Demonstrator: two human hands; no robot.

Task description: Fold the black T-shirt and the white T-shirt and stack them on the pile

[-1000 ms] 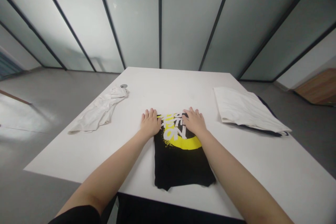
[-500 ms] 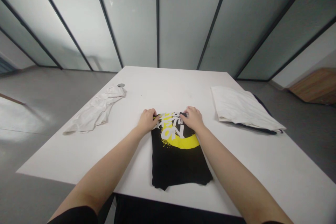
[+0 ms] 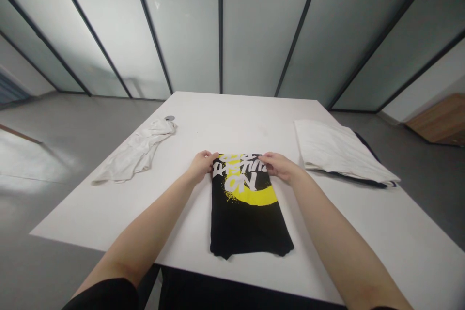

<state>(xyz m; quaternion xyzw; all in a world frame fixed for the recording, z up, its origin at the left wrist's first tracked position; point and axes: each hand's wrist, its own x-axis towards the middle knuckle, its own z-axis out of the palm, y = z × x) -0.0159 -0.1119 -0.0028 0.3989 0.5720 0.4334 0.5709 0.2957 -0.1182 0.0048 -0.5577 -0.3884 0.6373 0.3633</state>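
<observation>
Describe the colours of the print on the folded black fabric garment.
White lettering and a curved yellow band, best seen in the head view.

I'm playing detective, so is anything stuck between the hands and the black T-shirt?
Nothing visible is in the way: the left hand and the right hand each hold a far corner of the black T-shirt directly.
</observation>
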